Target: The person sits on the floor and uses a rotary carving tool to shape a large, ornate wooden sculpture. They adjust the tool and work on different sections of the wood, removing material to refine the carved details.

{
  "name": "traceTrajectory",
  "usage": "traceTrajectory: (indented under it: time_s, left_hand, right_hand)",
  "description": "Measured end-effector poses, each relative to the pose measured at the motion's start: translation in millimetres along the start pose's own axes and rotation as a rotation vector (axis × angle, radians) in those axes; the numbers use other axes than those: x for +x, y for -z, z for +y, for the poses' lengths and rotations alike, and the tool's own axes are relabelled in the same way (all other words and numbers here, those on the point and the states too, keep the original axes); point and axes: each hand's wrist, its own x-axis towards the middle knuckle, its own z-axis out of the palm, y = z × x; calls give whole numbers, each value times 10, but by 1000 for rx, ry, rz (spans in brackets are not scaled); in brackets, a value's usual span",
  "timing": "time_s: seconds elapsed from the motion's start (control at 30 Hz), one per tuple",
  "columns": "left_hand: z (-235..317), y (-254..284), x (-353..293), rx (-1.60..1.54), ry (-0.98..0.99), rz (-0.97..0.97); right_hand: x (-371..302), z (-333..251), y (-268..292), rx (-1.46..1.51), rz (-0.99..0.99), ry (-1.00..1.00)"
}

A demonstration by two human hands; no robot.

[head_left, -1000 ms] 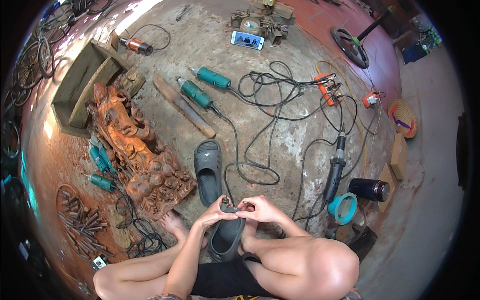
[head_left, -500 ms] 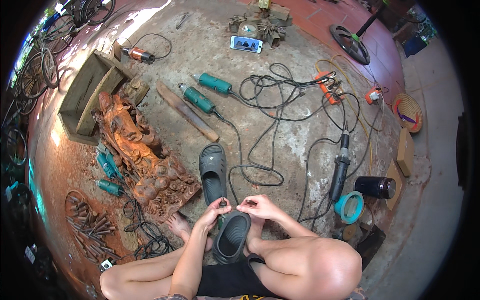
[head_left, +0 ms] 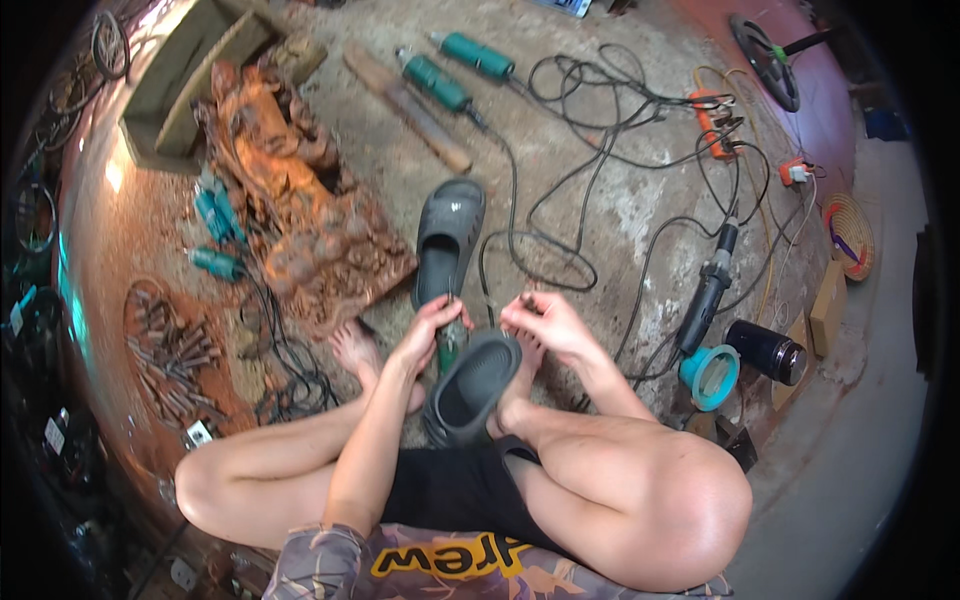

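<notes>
Beyond the near grey clog (head_left: 483,368), my left hand (head_left: 432,328) closes its fingers around the upper end of a green rotary grinder (head_left: 447,352). A thin metal tip pokes up past those fingers, and much of the tool is covered by hand and clog. My right hand (head_left: 550,322) is just to the right, its fingertips pinching a small dark piece (head_left: 527,299) that I cannot name. Past both hands rests a second grey clog (head_left: 450,225). My bare feet flank the near clog.
A carved wooden figure (head_left: 300,200) lies at left, by a pile of carving bits (head_left: 172,345). Green grinders (head_left: 435,82) and tangled black cords spread across the floor. A dark grinder (head_left: 708,295), teal bowl (head_left: 709,378) and black flask (head_left: 765,352) are at right.
The view has tipped downward, so the floor things sit higher in it. My right hand has drawn slightly away from my left; both keep their grips.
</notes>
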Motion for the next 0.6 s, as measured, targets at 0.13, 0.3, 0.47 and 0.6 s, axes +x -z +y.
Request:
traceTrajectory:
  time_s: [0.13,0.3,0.47,0.6]
  left_hand:
    - [-48,-133,52,143,27,123]
    - [-15,-332,71,481,5,234]
    - [-74,-313,112,665,-94,305]
    - [-116,-282,109,664,-111,323]
  right_hand:
    - [-81,-56,55,113,67,-29]
    - [-128,-173,-41,180,79,-4]
    - [-171,-207,-58,182,90,6]
    - [-123,-70,21,130,126,6]
